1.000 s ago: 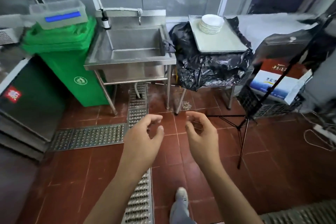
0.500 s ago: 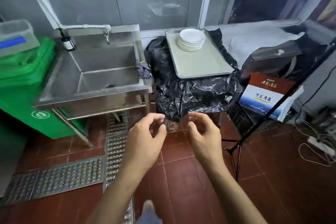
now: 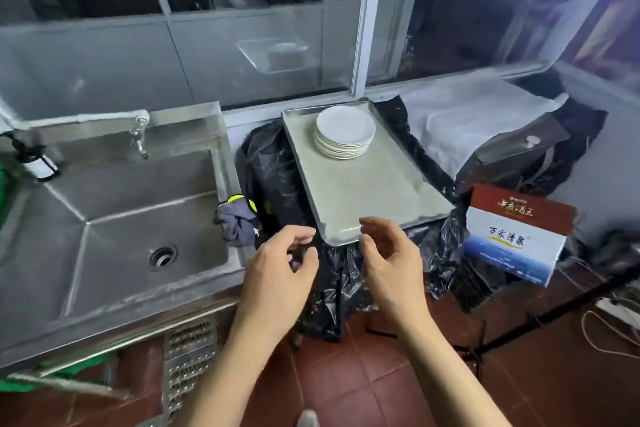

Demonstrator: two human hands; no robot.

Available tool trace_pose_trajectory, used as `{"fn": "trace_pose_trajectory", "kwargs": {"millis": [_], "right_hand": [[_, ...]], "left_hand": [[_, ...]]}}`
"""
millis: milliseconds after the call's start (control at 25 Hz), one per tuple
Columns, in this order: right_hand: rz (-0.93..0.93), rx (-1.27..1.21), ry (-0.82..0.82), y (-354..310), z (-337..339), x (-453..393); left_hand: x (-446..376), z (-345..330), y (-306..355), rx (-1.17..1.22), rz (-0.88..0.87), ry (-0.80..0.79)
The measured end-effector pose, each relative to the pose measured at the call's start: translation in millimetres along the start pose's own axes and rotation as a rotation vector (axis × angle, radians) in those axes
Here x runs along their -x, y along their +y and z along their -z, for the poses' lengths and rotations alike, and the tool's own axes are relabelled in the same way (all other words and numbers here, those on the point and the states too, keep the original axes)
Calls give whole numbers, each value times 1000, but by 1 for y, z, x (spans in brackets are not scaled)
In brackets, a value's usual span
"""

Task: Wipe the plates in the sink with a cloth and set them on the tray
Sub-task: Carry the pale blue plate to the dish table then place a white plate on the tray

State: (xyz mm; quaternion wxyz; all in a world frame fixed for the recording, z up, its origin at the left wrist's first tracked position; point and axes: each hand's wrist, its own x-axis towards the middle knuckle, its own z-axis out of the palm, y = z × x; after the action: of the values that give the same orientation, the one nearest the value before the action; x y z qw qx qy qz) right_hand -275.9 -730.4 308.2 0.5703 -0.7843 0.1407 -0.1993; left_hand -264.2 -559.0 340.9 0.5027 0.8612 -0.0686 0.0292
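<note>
A stack of white plates (image 3: pixel 344 132) stands at the far end of a metal tray (image 3: pixel 367 191), which lies on a stand wrapped in black plastic. Left of it is a steel sink (image 3: pixel 114 218); its basin shows no plates, only the drain. A grey cloth with yellow trim (image 3: pixel 238 220) hangs over the sink's right rim. My left hand (image 3: pixel 277 274) and my right hand (image 3: pixel 391 260) hover side by side in front of the tray's near edge, fingers loosely curled, holding nothing.
A tap (image 3: pixel 138 135) sticks out over the sink's back. A red, white and blue box (image 3: pixel 516 236) sits to the right of the tray, with a black tripod leg (image 3: pixel 554 308) and cables beyond. Red floor tiles and a metal drain grate (image 3: pixel 190 357) lie below.
I have walked closer: the sink, tray and plates have grown larger and shifted down towards my hands. Both hands keep the same loosely curled pose and stay empty.
</note>
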Motion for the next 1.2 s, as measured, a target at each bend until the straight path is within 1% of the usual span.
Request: {"fn": "trace_pose_trajectory", "kwargs": {"millis": [320,520,640,800,880,1000,1080,1200], "right_hand": [[-87,-3,84,31,-21,-135],[-117,-7,61,64,-33,-235],[-162,-12,32,87,-37,-301],[-233,-7,17,117,-47,-393],[-254,14,14,133,-54,-436],[-288,71,5,161,-70,-493],[-346,97,-23,180,-81,-521],[-470,176,-98,200,-95,-550]], "left_hand": [[-145,-40,-19,1,19,-69],[-233,-79,-33,-40,75,-80],[-288,-109,-34,-42,144,-56],[-364,-154,-38,53,280,88],[-401,-172,-44,37,337,122],[-454,-199,-64,3,425,120],[-484,-214,-79,-53,479,122],[-521,-230,-96,-123,607,62]]}}
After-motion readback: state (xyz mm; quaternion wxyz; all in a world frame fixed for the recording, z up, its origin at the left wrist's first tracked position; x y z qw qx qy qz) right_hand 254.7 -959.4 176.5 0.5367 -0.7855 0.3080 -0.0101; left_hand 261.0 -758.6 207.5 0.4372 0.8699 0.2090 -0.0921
